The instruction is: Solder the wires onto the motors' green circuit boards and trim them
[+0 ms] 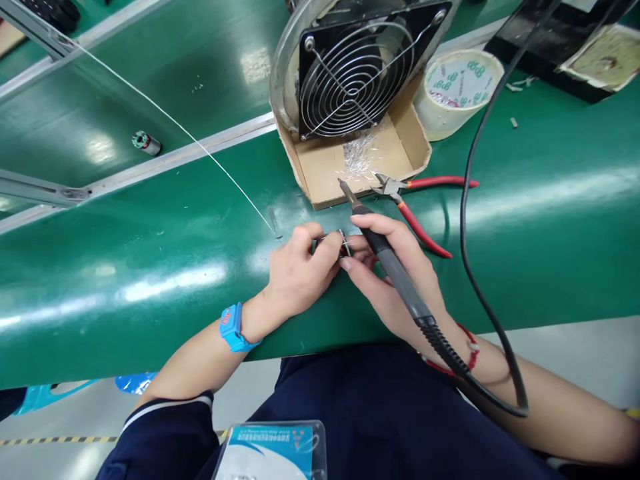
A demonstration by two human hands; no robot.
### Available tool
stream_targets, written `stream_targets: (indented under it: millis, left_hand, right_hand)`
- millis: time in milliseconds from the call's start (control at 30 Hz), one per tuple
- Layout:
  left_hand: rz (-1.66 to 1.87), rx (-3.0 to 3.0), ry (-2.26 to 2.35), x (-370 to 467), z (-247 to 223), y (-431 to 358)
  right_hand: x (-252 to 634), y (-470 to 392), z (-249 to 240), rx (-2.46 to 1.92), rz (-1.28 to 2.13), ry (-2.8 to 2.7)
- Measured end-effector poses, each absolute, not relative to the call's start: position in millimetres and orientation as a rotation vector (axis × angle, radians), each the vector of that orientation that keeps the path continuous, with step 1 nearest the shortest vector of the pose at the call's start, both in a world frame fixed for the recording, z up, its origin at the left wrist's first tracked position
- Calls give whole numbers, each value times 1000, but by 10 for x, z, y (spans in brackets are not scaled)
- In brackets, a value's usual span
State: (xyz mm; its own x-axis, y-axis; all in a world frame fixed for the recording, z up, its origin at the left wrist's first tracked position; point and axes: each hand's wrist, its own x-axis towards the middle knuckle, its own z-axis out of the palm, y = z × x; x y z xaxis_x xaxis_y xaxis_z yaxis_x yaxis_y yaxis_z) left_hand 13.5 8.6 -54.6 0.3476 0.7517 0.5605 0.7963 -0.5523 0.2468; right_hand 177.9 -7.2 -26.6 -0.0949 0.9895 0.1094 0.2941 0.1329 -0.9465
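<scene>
My left hand (300, 270) is closed, its thumb and fingers pinching a small dark part with thin metal leads (345, 244). Most of that part is hidden by the fingers. My right hand (385, 300) grips a soldering iron (400, 277), which slants up and left with its tip over the front edge of a cardboard tray (327, 193). The fingertips of the right hand also reach the small part from its right side. A thin white wire (215, 160) runs down from the upper left and ends just beyond the left knuckles.
Red-handled cutters (423, 223) lie open right of the tray. Behind them are a fan with a wire guard (353, 93), clipped leads (357, 153) and a tape roll (440, 107). The iron's black cable (470, 260) loops at right. A small cylindrical motor-like part (147, 143) lies at left.
</scene>
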Motion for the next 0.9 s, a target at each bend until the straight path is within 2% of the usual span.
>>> stream_targets:
  millis: [100, 167, 300, 400, 500, 700, 900]
  left_hand:
    - [-1004, -2676, -1631, 154, -532, 78]
    - [-1066, -2867, -1905, 132, -517, 100]
    - [-1522, -3009, -2426, 27, -538, 192]
    - [-1651, -2980, -2442, -29, -542, 246]
    - [-1428, -3014, -2217, -32, -506, 253]
    - [-921, -3029, -1808, 13, -493, 180]
    - [-823, -2965, -1800, 19, -484, 156]
  right_hand:
    - [1799, 6, -307, -1295, 857, -1704]
    - [1851, 100, -315, -1292, 606, -2003]
    - [1961, 263, -260, -1221, 1, -2538]
    - [2035, 296, -188, -1136, -153, -2568]
    - [2132, 261, -150, -1138, -34, -2401]
    - [2343, 22, -284, -1250, 552, -1671]
    - [2442, -129, -389, -1257, 913, -1306]
